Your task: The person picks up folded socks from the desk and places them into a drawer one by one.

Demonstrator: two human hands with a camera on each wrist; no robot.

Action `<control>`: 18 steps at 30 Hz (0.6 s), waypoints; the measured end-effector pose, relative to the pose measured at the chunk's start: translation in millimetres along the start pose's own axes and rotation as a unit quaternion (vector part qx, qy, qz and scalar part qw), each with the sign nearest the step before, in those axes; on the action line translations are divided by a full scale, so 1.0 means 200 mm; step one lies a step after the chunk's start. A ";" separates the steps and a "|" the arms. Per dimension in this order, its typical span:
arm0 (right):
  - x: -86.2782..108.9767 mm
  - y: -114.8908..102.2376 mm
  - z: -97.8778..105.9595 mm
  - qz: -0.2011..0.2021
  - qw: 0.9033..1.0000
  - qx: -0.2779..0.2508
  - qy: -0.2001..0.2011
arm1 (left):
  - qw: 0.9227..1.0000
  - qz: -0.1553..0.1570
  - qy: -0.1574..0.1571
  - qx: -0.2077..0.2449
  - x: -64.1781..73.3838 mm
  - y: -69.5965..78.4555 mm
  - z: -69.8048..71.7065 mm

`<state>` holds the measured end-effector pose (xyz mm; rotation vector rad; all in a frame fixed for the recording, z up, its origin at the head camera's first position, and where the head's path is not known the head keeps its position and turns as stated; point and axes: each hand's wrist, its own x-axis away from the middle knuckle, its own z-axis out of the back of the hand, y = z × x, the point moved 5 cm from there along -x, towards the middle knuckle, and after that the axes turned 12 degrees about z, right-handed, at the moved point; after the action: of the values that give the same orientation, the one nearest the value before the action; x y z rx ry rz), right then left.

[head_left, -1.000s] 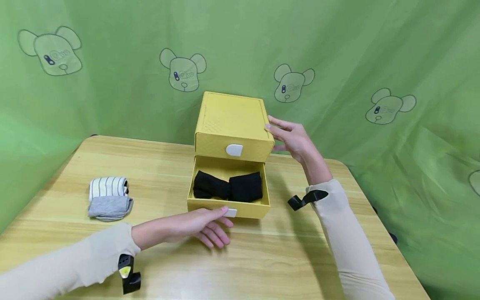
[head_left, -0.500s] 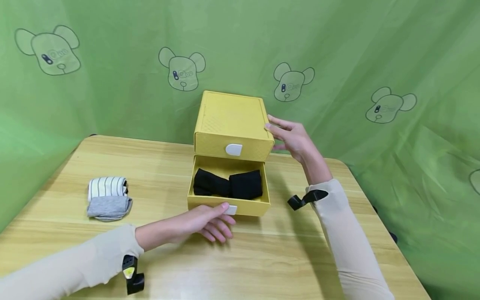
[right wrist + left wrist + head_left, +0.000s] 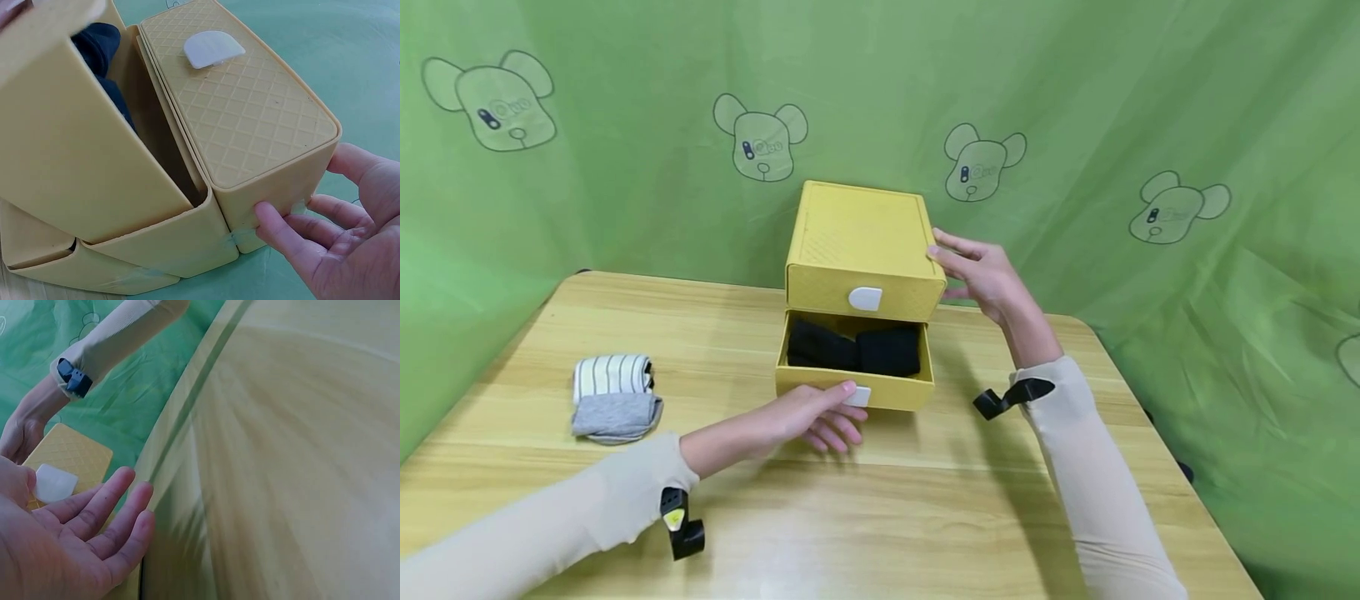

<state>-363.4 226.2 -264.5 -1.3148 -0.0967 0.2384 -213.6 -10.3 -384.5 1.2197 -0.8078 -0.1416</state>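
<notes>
A yellow drawer unit (image 3: 863, 227) stands on the table with a lower drawer (image 3: 893, 392) partly pulled out. Two black folded cloth bundles (image 3: 887, 350) lie side by side in that drawer. My left hand (image 3: 790, 418) is at its front, the thumb against the white pull tab (image 3: 859, 397). The other left fingers extend loosely below, as the left wrist view shows. My right hand (image 3: 988, 279) steadies the unit's right side, fingertips touching its wall near the closed top drawer (image 3: 259, 106). In the right wrist view another yellow section (image 3: 37, 234) sits beneath the open drawer.
On the wooden table (image 3: 880, 525), to the left, lie a striped white folded cloth (image 3: 612, 376) and a grey folded cloth (image 3: 616, 416), touching. Behind the unit hangs a green curtain (image 3: 880, 100) with bear-head outlines.
The lower drawer has slid partway inward, my left hand moving forward with it. More of the black bundles is now under the top section's shadow. My right hand stays at the unit's side.
</notes>
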 end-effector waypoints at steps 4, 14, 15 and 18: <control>0.00 0.00 0.00 -0.001 1.000 0.000 0.002 | 1.000 0.000 0.009 -0.003 -0.03 0.01 0.03; 0.00 0.00 0.01 -0.001 1.000 0.003 0.004 | 1.000 0.003 0.025 -0.009 -0.12 0.07 0.11; 0.00 0.00 0.01 -0.001 1.000 0.002 0.004 | 1.000 0.003 0.025 -0.010 -0.13 0.07 0.12; 0.00 0.01 0.01 -0.002 1.000 0.002 0.003 | 1.000 0.000 0.026 -0.011 -0.17 0.08 0.15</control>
<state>-364.0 227.5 -265.2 -1.3114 -0.0932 0.2320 -261.7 -9.3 -383.2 1.1972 -0.7594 -0.1184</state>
